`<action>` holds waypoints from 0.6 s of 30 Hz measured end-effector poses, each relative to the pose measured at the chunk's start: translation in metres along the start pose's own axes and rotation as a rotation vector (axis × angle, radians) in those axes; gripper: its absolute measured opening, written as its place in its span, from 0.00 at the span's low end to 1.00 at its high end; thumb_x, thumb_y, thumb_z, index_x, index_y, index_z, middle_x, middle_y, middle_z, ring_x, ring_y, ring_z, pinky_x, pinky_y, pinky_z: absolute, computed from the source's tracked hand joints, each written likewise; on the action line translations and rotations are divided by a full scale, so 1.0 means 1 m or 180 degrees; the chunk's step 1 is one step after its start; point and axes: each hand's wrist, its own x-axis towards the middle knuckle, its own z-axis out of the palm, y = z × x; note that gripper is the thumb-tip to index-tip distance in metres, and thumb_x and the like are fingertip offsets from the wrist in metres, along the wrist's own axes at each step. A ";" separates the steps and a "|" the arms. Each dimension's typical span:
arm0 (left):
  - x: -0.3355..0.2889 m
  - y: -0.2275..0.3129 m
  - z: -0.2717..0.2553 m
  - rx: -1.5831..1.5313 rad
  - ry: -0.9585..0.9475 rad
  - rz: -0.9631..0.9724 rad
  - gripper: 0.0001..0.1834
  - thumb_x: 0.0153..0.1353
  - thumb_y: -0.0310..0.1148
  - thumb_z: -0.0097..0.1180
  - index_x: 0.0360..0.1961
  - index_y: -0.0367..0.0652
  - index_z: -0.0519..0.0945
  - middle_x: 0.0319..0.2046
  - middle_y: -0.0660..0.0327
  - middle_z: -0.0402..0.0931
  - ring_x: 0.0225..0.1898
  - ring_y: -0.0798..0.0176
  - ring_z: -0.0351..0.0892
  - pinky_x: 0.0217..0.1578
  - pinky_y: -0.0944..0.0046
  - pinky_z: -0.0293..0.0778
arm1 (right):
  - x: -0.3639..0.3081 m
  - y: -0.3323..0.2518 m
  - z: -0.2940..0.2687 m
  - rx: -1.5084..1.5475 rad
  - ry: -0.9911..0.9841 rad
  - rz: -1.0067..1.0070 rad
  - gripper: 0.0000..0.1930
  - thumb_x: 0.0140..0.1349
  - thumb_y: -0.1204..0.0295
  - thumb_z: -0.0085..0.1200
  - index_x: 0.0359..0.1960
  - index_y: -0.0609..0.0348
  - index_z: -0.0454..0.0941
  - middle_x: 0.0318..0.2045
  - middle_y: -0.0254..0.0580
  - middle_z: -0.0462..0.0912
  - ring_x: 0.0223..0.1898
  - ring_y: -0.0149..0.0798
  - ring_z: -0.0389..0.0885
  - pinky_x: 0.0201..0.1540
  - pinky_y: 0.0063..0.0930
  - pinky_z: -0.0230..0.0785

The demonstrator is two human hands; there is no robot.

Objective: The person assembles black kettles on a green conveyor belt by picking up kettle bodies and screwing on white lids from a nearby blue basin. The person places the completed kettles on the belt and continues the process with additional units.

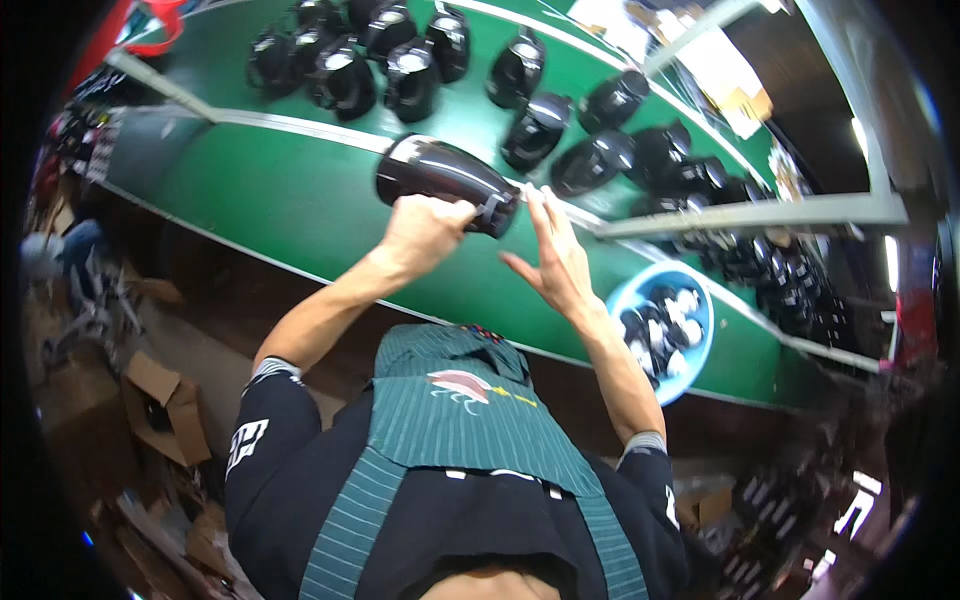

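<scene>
My left hand (425,232) is wrapped round the handle side of a glossy black jug (432,170). The jug lies on its side above the green work surface, its wide end to the left and its narrower end to the right. Beside that narrower end is my right hand (562,268), its fingers stretched out and thumb apart. Its fingertips are close to the jug's end; whether they touch it I cannot tell. A light blue basin (706,345) by my right forearm contains several small black and white parts (655,330).
Several more black jugs (410,80) stand along the far side of the green table (270,190), behind a pale rail. Others (590,160) crowd the right. A metal frame bar (760,214) crosses above them. An open cardboard box (165,405) sits low at left.
</scene>
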 end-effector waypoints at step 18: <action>-0.046 0.002 0.057 0.1091 0.0007 0.0386 0.07 0.54 0.36 0.58 0.25 0.46 0.79 0.20 0.60 0.81 0.26 0.59 0.85 0.33 0.59 0.75 | -0.028 0.009 0.105 0.5368 -0.0765 0.4245 0.39 0.64 0.40 0.61 0.60 0.65 0.75 0.56 0.42 0.85 0.48 0.41 0.88 0.50 0.30 0.87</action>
